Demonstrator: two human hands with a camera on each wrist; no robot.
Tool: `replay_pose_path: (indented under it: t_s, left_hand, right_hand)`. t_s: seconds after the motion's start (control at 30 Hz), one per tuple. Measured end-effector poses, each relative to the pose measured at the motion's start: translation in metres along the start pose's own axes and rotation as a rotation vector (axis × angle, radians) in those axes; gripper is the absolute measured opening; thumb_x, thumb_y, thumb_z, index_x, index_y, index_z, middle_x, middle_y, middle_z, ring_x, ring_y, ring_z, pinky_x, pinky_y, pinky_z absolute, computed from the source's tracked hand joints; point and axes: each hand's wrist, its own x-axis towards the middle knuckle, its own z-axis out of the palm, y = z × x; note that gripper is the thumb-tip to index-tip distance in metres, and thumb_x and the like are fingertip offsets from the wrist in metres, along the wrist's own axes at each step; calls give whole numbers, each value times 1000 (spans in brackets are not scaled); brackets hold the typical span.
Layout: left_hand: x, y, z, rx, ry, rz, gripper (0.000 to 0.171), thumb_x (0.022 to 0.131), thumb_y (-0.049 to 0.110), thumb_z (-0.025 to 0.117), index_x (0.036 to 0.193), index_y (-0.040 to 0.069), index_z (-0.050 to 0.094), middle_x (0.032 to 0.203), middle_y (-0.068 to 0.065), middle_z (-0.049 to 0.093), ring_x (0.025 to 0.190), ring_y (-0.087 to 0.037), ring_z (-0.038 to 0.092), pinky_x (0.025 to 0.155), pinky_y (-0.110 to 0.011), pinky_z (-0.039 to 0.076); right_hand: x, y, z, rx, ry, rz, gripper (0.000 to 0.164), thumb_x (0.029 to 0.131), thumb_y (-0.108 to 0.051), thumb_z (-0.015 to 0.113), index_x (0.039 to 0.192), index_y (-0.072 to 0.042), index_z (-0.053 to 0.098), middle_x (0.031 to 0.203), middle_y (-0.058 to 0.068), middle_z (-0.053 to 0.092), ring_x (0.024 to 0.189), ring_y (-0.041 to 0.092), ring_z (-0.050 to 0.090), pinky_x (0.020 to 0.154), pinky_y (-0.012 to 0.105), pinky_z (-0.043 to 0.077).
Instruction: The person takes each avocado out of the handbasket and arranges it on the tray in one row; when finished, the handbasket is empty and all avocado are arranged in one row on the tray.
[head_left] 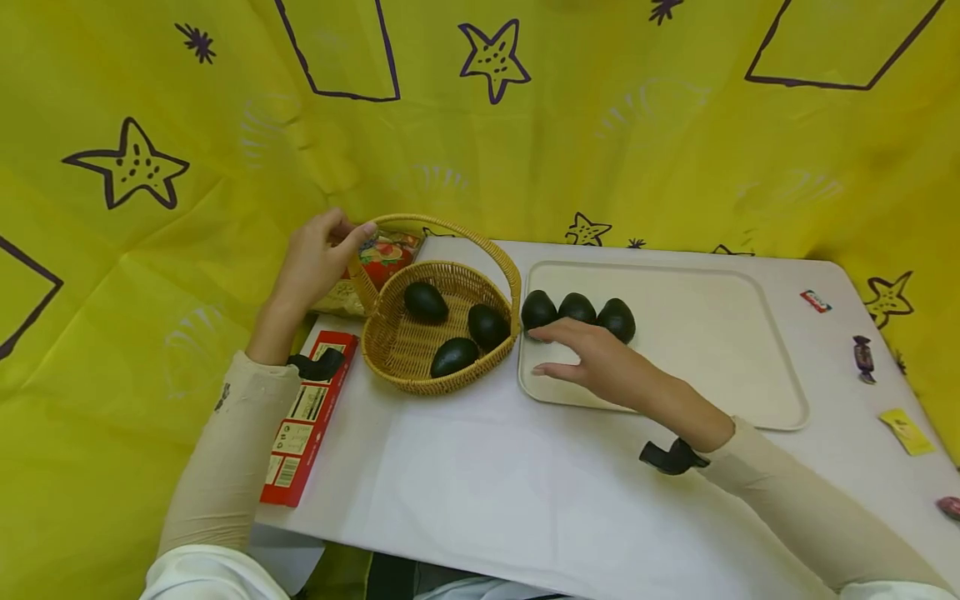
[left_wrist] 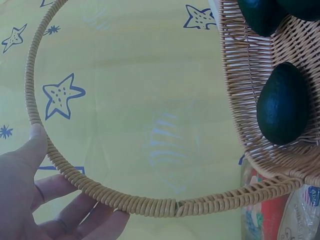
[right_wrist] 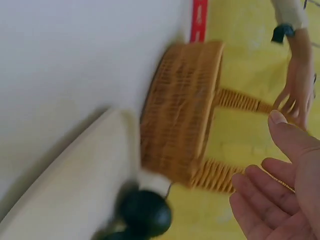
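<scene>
A wicker basket (head_left: 405,379) with an arched handle (head_left: 491,250) stands left of the middle of the table, with three dark avocados (head_left: 425,302) in it. My left hand (head_left: 315,258) holds that handle on its left side; in the left wrist view the thumb lies on it and the fingers (left_wrist: 107,225) pass behind. Three more avocados (head_left: 617,320) sit in a row at the left end of a cream tray (head_left: 705,350). Over the tray's left part is my right hand (head_left: 600,358), fingers apart and holding nothing, just in front of the row.
Left of the basket lies a red box (head_left: 307,417), with a colourful food packet (head_left: 386,254) behind. Along the table's right side are a small red packet (head_left: 816,301), a purple wrapped candy (head_left: 863,358) and a yellow packet (head_left: 906,431). A yellow patterned cloth (head_left: 525,150) hangs behind.
</scene>
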Motion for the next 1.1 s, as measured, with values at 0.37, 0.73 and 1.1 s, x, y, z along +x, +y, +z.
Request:
replay_pose_path:
  t_s: [0.37,0.73,1.1]
  left_hand:
    - [1,0,-1,2,-2,5,50,106,54,59,103,4,63,109,-18,65,99,-31,59,86,-46,44]
    - [-2,1,-1,19,-1,10,51,106,57,56,105,6,64,103,-14,64,77,-33,62,72,-41,48]
    - [0,0,0,32,-2,18,50,106,56,57,103,7,64,95,-15,63,75,-28,58,69,-40,46]
  right_hand:
    - [73,-72,29,82,-81,-38,53,101,-34,74,144,-6,62,130,8,70,120,24,67,100,38,56]
    - [156,-94,58,-12,-370,160,78,102,-45,69,161,-2,39,156,17,54,145,35,50,121,47,39]
    - [208,-89,86,-91,-396,293,60,103,-42,70,144,0,55,143,18,59,129,30,60,101,41,54]
